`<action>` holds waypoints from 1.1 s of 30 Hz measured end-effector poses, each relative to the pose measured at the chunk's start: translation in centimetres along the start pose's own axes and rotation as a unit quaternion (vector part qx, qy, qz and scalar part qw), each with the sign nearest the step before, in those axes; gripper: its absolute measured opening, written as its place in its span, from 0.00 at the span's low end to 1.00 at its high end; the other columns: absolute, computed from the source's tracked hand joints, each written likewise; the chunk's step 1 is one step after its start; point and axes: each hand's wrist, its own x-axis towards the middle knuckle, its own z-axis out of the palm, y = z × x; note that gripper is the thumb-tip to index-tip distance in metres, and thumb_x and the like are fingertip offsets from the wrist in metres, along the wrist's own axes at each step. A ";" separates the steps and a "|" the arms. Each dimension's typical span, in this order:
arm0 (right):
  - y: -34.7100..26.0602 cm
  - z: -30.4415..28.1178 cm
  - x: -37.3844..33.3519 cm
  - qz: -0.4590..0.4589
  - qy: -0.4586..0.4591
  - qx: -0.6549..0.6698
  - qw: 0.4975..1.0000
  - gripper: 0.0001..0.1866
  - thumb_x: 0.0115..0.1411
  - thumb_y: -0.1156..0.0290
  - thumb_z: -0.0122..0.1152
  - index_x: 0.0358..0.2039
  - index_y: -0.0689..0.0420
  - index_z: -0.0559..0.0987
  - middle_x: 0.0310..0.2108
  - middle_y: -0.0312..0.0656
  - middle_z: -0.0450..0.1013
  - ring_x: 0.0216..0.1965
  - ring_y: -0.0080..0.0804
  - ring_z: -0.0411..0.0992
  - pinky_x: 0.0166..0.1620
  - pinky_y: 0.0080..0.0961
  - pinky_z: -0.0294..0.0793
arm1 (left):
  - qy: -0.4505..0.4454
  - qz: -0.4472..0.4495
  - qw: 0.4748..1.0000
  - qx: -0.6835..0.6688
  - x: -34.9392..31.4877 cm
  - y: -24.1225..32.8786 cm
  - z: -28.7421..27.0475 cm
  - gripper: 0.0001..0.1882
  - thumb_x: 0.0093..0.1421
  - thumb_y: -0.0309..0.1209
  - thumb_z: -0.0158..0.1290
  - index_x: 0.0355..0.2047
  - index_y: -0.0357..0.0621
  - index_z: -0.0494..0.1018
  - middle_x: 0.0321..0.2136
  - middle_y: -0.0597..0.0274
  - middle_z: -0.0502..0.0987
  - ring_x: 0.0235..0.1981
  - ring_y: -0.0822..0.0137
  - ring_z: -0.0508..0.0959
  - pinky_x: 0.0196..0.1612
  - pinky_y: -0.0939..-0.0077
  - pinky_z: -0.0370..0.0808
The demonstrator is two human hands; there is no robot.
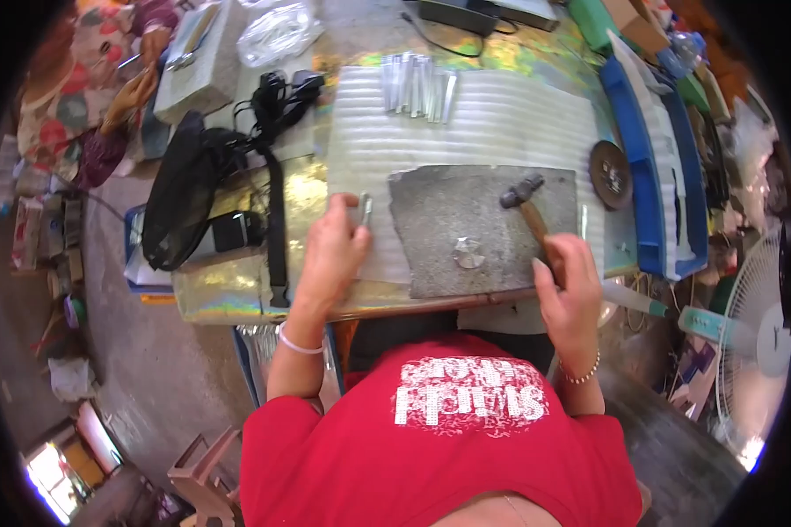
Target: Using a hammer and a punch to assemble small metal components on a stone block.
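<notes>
My right hand (pixel 571 277) is closed round the wooden handle of a hammer (pixel 534 215), whose dark head rests over a grey slab (pixel 431 206). On that slab, left of the hammer, lies a small shiny silver disc-like piece (pixel 468 253) with a faceted look. My left hand (pixel 332 246) is at the slab's left side, thumb and forefinger bent and apart. A short slim metal piece (pixel 366 209) is right beside those fingertips; whether they touch it is unclear.
Several clear strips (pixel 417 86) lie on a white foam sheet (pixel 518 114). A dark round disc (pixel 611 174) and blue tray (pixel 650 176) stand right, a fan (pixel 756 334) beyond. A black bag (pixel 185 193) lies left. Another person's hands (pixel 139 83) work at the upper left.
</notes>
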 end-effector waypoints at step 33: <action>17.4 -6.8 10.4 0.121 0.179 -0.086 0.973 0.12 0.47 0.68 0.58 0.28 0.65 0.75 0.21 0.51 0.72 0.26 0.45 0.74 0.30 0.32 0.71 | 0.128 0.292 0.945 -0.079 -5.6 7.7 3.1 0.12 0.50 0.14 0.54 0.36 0.37 0.72 0.29 0.52 0.75 0.29 0.59 0.76 0.33 0.72 0.73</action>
